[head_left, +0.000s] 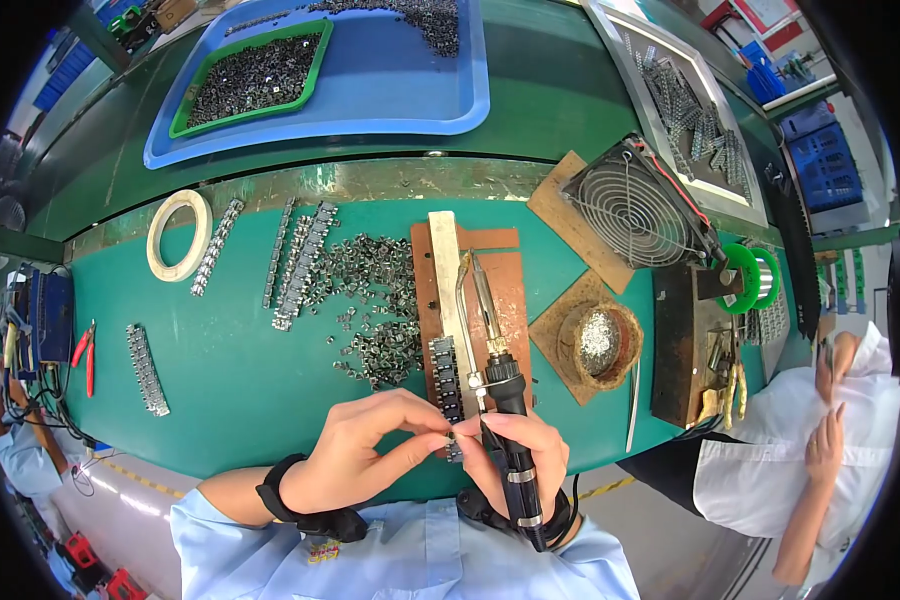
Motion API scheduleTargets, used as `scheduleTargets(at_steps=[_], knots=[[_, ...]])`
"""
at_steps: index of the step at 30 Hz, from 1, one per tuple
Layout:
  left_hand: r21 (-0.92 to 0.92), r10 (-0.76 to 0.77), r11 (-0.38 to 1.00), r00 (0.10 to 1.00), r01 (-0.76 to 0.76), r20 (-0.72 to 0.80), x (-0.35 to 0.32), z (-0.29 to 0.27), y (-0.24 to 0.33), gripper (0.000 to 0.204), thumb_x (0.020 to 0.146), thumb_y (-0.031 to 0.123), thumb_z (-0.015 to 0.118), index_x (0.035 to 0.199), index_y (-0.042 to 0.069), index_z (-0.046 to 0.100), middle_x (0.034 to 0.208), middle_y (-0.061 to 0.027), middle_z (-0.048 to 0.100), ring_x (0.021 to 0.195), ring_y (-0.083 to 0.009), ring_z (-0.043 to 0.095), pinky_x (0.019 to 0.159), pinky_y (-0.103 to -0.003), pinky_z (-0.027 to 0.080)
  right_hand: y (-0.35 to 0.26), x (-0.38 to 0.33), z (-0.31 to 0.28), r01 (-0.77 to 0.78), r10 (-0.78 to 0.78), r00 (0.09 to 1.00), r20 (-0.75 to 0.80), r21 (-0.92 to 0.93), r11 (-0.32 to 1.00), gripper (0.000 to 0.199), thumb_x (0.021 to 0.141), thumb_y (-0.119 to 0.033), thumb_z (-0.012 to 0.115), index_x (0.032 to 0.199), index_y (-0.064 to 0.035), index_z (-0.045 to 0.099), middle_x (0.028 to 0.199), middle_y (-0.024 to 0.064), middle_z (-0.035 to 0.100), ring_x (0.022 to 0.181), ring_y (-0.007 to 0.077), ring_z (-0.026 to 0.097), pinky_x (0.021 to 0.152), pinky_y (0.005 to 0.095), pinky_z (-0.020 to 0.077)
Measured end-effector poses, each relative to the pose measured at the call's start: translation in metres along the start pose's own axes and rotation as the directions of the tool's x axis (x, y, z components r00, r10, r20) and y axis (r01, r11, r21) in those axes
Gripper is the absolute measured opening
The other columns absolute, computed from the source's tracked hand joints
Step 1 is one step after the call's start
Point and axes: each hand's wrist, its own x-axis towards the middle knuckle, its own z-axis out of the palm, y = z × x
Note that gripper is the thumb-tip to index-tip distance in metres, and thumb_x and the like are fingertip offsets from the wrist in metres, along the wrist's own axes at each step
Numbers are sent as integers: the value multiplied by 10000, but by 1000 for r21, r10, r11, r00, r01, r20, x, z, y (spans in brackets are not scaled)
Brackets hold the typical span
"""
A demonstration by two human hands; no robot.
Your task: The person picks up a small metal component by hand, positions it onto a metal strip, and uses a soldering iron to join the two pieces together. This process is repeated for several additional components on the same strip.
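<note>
My right hand [530, 450] is wrapped round a black soldering iron [510, 395]. Its metal tip and a thin side tube point away from me, over a brown fixture board [506, 270] with a pale metal bar [440, 235]. On that board lies a strip of small black parts [444, 372]. At the strip's near end, the thumb and forefinger of my left hand [370, 450] pinch together, meeting the right fingertips; what they hold is too small to make out. Left of the board, small silvery metal pieces [370, 290] are heaped on the green mat [210, 360].
Finished-looking strips [305, 265], a tape roll [155, 240] and red-handled pliers [85, 358] lie to the left. A fan [635, 205], a round pot [610, 345] and a solder spool [750, 278] stand right. Behind is a blue tray [390, 100]. Another person [800, 440] sits at right.
</note>
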Motion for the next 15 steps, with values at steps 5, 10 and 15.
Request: scheduleTargets(at_steps=[5, 10, 15], knots=[[209, 104, 972, 994, -106, 21, 5, 0, 8, 133, 762, -21, 617, 891, -21, 583, 793, -95, 589, 733, -168, 616, 602, -263, 495, 3, -1, 0, 15, -15, 1000, -2, -25, 1000, 453, 635, 109, 690, 1037, -19, 524, 769, 109, 636, 585, 172, 593, 517, 241, 460], [256, 163, 953, 986, -164, 26, 9, -4, 4, 127, 758, -18, 614, 880, -19, 578, 764, -89, 586, 670, -164, 606, 574, -253, 479, -1, 0, -5, -5, 5, 1000, 21, -28, 1000, 451, 633, 110, 689, 1034, -17, 525, 784, 118, 639, 590, 174, 593, 518, 243, 459], [-112, -290, 953, 955, 283, -59, 26, -26, -5, 78, 834, 47, 559, 887, -8, 555, 784, -81, 607, 680, -145, 601, 605, -242, 480, -2, 0, -28, -119, 127, 988, 93, -86, 989, 391, 720, -12, 681, 1050, -17, 472, 813, 147, 633, 743, 210, 614, 688, 294, 478]])
